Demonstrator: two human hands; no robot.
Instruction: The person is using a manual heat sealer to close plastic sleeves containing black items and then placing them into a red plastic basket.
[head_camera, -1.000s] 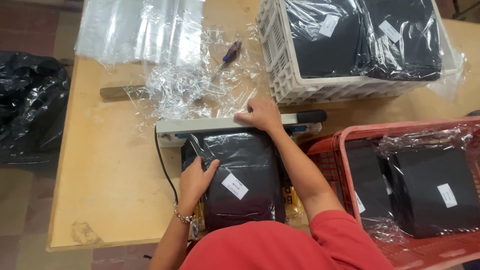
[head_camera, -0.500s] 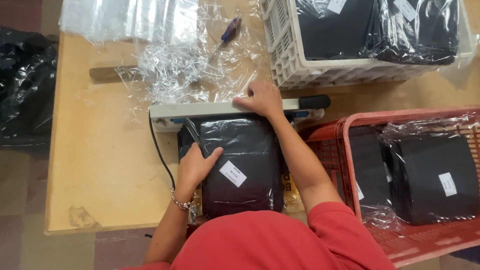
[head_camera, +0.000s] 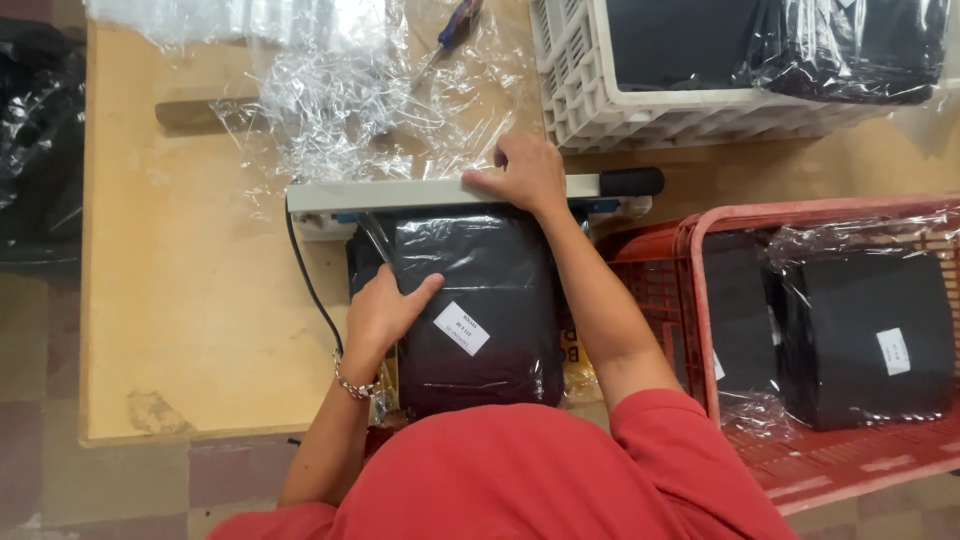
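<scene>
Now | left hand (head_camera: 385, 310) flat on glossy black packet (head_camera: 475, 300) | right hand (head_camera: 525, 172) pressing sealer bar (head_camera: 400, 193)

Left hand (head_camera: 385, 310) flat, palm down, fingers together pointing right, thumb spread; metal bracelet (head_camera: 355, 383) on wrist. Left forearm bare, running up from lower frame. Right hand (head_camera: 525, 172) reaching further forward, palm down, fingers curled and pressing downward. Right arm extended, bare from elbow to wrist, red short sleeve (head_camera: 680, 450) above. Hands well apart.
</scene>
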